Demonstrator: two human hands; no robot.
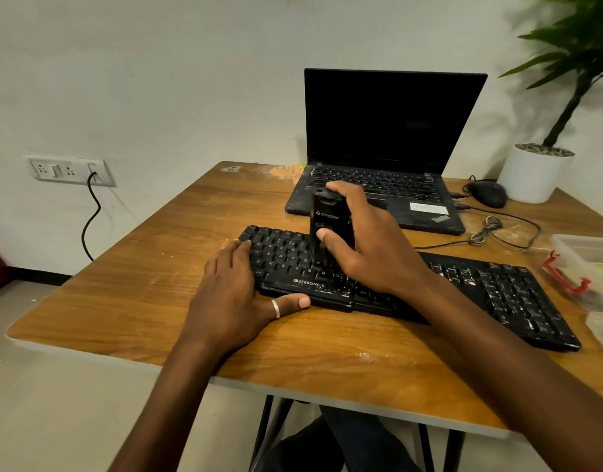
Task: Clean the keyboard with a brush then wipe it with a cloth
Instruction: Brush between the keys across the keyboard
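Note:
A black keyboard (497, 294) lies across the wooden table (123, 284), with pale dust on its right keys. My right hand (368, 247) grips a black upright brush tool (327, 219) that stands on the keys near the keyboard's middle; its lower end is hidden between hand and keys. My left hand (232, 294) rests on the keyboard's left end, fingers on the keys and thumb, wearing a ring, along the front edge. No cloth is in view.
An open black laptop (388, 131) stands behind the keyboard. To its right are a black mouse (489, 194) with its cable, and a white plant pot (531, 172). Clear plastic containers (586, 253) with red clips sit at the right edge. A wall socket (68, 170) is at left.

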